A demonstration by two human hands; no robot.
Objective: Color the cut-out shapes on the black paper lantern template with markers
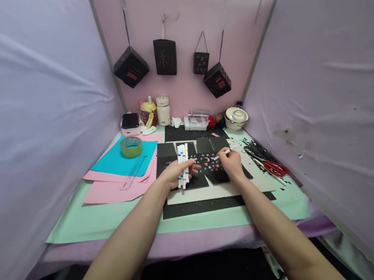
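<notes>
A bundle of white marker pens [182,159] with coloured bands is gripped in my left hand [174,173], whose fingers rest over the black card. My right hand [231,165] pinches one white marker [224,154], its purple tip at the surface of the black card [214,175]. Small coloured stars, hearts and a moon cover the middle of this cut card. Beneath it lies a white board [201,194], and under that a black sheet [200,207].
Blue paper [116,161] and pink sheets [104,192] lie at left, with a tape roll [131,147] and a clear ruler [135,172] on top. Red-handled scissors [275,168] sit among black scraps at right. Behind stand a bottle [163,111], a clear box [197,121] and a lidded bowl [236,117]. Black paper lanterns [166,57] hang above.
</notes>
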